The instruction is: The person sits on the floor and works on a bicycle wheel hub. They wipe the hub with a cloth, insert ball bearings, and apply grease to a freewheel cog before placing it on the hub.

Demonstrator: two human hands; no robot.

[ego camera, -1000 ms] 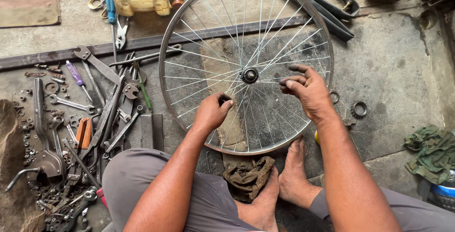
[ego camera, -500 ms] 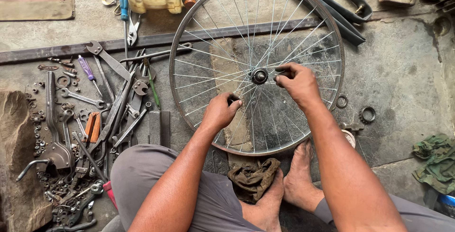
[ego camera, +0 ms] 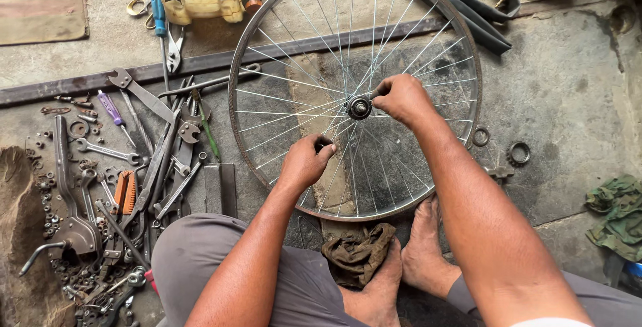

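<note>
1. Concrete floor point(ego camera: 555, 99): bears all items; a long dark metal bar point(ego camera: 134, 76) runs across it behind the wheel.
2. Bicycle wheel point(ego camera: 257, 53): a bare spoked rim lying flat on the floor directly in front of the seated person, its near edge just beyond the bare feet point(ego camera: 401, 267).
3. Black tyre point(ego camera: 481, 6): lies at upper right, just past the rim.
4. Tool spread point(ego camera: 134, 160): spanners, pliers and screwdrivers lie left of the wheel, with loose nuts nearby.
5. Brown rag point(ego camera: 358, 250): rests between the feet and the rim.
6. Right hand point(ego camera: 401, 97): fingers closed, pinching at the hub point(ego camera: 358, 107); what is pinched cannot be told.
7. Left hand point(ego camera: 305, 162): curled into a loose fist among the near spokes; whether it grips one cannot be told.
</note>
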